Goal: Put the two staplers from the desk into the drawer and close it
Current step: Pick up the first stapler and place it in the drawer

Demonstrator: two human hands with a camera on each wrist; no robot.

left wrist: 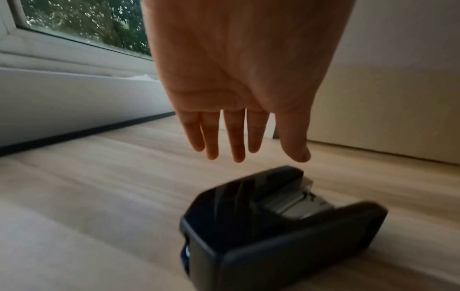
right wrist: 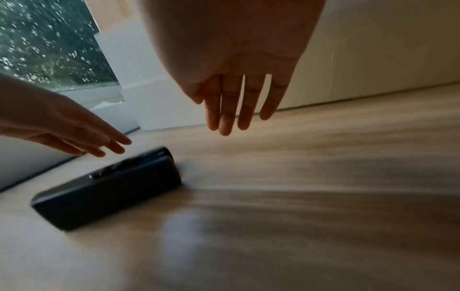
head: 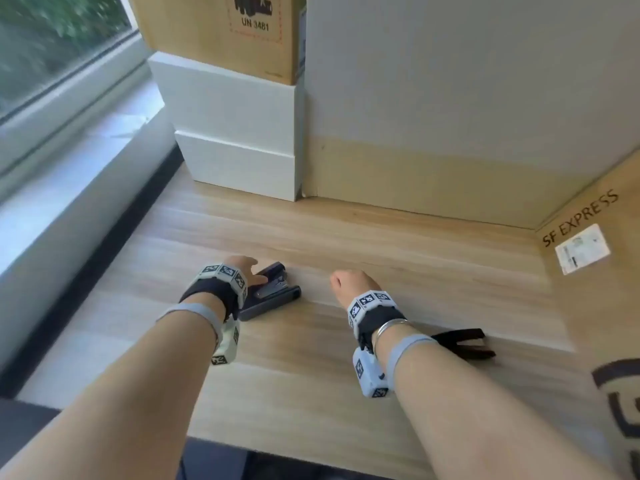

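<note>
We see one dark stapler (head: 270,294) lying on its side on the wooden desk (head: 398,258), its metal magazine exposed between top arm and base. It sits left of centre, well apart from the white boxes (head: 239,133) stacked at the back left. In the left wrist view the stapler (left wrist: 273,222) lies below and just ahead of the fingertips; in the right wrist view the stapler (right wrist: 107,187) appears as a long dark block.

Left hand (head: 247,270): held over the stapler's rear half, fingers straight and spread, grasping nothing. The left wrist view shows a gap between the fingers (left wrist: 234,137) and the stapler. The right wrist view shows the left hand (right wrist: 67,128) just above the stapler's top edge.

Right hand (head: 349,282): over bare desk to the right of the stapler and apart from it. The right wrist view shows its fingers (right wrist: 226,110) extended and relaxed, holding nothing.

A black strap (head: 464,341) lies on the desk beside the right wrist. A cardboard box (head: 588,220) marked "SF EXPRESS" stands at the right edge. A window (head: 52,39) runs along the left.
</note>
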